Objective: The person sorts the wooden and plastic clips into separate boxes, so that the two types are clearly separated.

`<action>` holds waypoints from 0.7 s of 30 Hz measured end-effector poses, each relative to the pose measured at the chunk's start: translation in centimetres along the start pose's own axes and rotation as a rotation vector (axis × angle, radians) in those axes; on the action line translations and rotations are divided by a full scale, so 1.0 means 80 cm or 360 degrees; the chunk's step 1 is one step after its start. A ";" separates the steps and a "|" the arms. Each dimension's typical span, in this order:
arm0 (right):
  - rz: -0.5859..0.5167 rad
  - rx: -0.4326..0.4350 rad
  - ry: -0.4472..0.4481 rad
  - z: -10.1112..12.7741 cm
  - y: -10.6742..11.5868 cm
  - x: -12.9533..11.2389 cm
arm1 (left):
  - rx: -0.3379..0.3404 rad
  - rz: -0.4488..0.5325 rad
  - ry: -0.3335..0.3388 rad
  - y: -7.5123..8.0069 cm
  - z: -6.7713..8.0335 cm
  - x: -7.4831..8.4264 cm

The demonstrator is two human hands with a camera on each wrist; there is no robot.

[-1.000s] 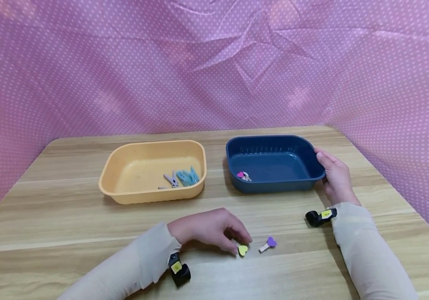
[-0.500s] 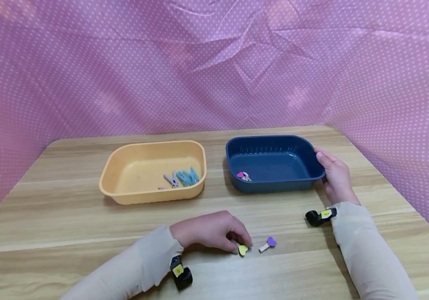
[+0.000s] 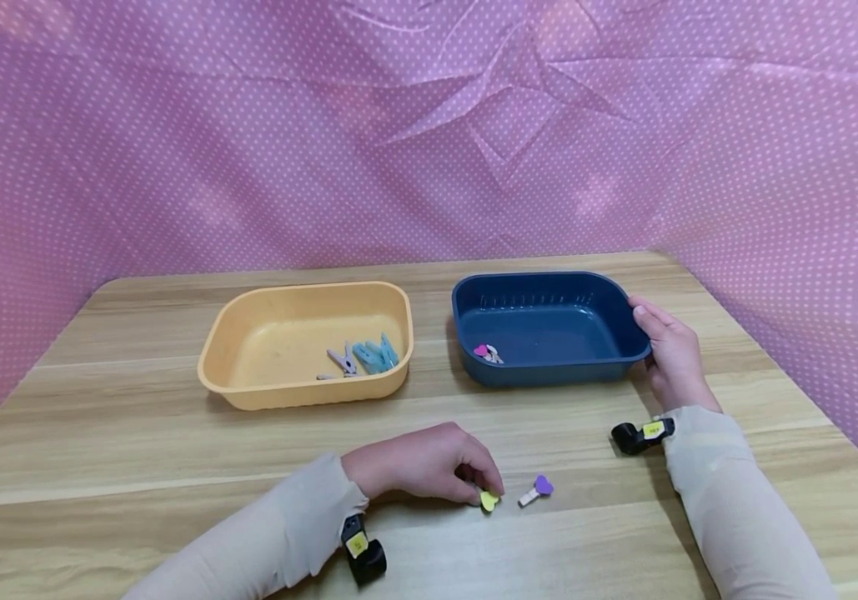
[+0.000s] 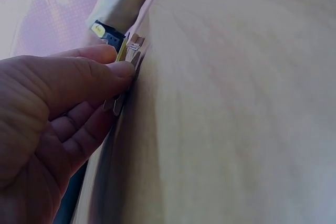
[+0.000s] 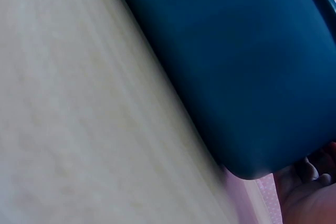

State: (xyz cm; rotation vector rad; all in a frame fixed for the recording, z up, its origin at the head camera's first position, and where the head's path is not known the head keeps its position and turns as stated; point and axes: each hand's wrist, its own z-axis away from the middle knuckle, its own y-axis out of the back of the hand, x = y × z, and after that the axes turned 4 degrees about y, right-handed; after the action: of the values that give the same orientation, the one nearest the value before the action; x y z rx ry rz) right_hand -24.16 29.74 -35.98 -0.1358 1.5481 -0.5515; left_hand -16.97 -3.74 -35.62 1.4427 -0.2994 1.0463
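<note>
My left hand (image 3: pixel 429 460) pinches a small wooden clothespin with a yellow heart (image 3: pixel 489 501) between thumb and fingers, low over the table. In the left wrist view the clothespin (image 4: pixel 116 104) shows edge-on, its wire spring below the thumb. Just right of that hand lies another small clothespin, topped by a purple heart (image 3: pixel 544 485). My right hand (image 3: pixel 674 357) grips the right end of a dark blue bin (image 3: pixel 556 374), thumb at the rim and the other fingers partly hidden. A clothespin with a pink heart (image 3: pixel 482 350) lies inside this bin's near left corner.
Left of the blue bin stands a yellow bin (image 3: pixel 263 398). It holds blue clothespins (image 3: pixel 372 357) and a grey clothespin (image 3: pixel 344 360) toward its right end. A pink dotted cloth (image 3: pixel 429 150) hangs behind the wooden table (image 3: pixel 136 450).
The left thumb and fingers have closed on the yellow-heart clothespin, which has shifted slightly right and turned. The right hand and both bins stay in place.
</note>
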 end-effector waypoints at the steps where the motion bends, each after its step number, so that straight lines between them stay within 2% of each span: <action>1: 0.0001 -0.0001 -0.0001 0.000 0.000 0.000 | 0.0011 -0.0011 -0.0001 0.000 0.000 0.000; 6: 0.0001 -0.0004 -0.0001 0.001 0.001 0.001 | 0.0054 -0.0023 -0.0003 -0.001 0.000 -0.001; 21: -0.0010 -0.0010 0.0018 0.000 0.000 0.001 | 0.0155 0.0074 0.0028 0.002 0.002 0.003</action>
State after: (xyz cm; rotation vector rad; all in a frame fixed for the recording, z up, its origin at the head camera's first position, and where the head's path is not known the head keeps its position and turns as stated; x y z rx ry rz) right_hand -24.13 29.69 -36.05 -0.1427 1.5610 -0.5533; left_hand -16.86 -3.85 -35.32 1.5187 -0.2736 1.1240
